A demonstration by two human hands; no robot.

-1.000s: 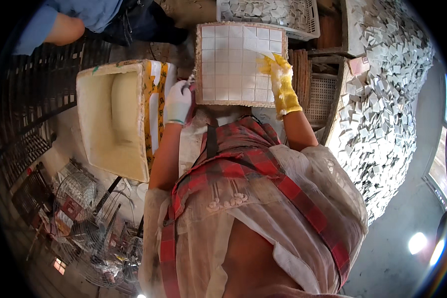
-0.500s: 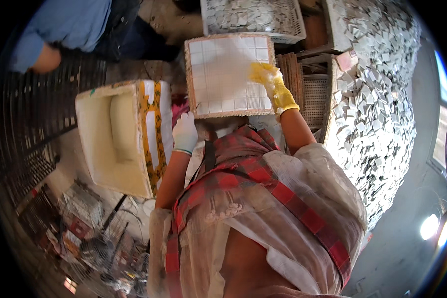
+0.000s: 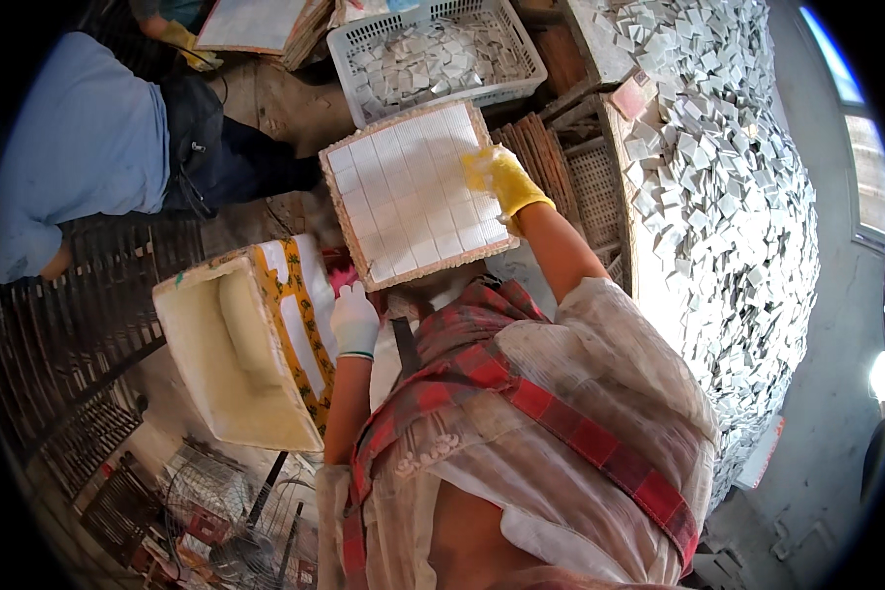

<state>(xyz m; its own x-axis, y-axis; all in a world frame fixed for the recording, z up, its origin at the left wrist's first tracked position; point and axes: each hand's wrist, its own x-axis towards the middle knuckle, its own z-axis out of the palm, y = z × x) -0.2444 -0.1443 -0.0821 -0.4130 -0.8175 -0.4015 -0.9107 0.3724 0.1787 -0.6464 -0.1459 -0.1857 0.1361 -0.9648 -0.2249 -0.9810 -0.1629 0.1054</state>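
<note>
A square board of small white tiles (image 3: 408, 206) lies tilted in front of me. My right hand (image 3: 501, 177), in a yellow glove, grips the board's right edge with its fingers over the tile face. My left hand (image 3: 354, 320), in a white glove, is at the board's lower left corner with fingers curled. What it holds is hidden. A small pink thing (image 3: 342, 280) shows just above this hand.
A cream tub (image 3: 226, 364) with a yellow patterned side stands at my left. A white basket of tiles (image 3: 433, 54) is behind the board, and a big heap of loose tiles (image 3: 728, 197) at the right. A person in a blue shirt (image 3: 79, 147) crouches at the left. Metal racks (image 3: 49, 334) lie lower left.
The view has tipped, so the board sits lower in the picture. My left hand slid from the board's left edge down to its lower corner. My right hand moved down the right edge.
</note>
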